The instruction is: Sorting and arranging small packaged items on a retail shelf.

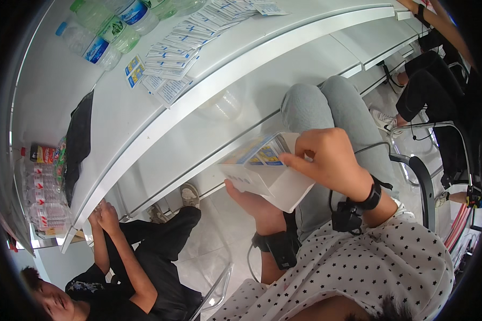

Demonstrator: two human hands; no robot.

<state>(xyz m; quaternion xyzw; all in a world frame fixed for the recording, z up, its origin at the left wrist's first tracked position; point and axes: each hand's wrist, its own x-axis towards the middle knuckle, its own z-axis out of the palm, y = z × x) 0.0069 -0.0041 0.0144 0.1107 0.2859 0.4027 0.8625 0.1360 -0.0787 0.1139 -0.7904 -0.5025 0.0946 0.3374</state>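
Note:
Above my lap, a small white paperboard box (293, 190) is tilted with its top open. Flat packets with blue and yellow print (270, 155) show inside it. My left hand (254, 204) supports the box from below, its fingers mostly hidden underneath. My right hand (325, 160) is curled at the open end, with the thumb against the packets' edge and the other fingertips hidden by the hand. On the white table in front lies a long overlapping row of flat printed packets (180, 50).
Several plastic bottles (104, 36) stand behind the packets. A black sheet (79, 144) and packed bottles (44, 196) are at the left. A person in black (136, 257) sits to the left, another person's legs (425, 84) are at the right. The table edge (225, 80) curves ahead.

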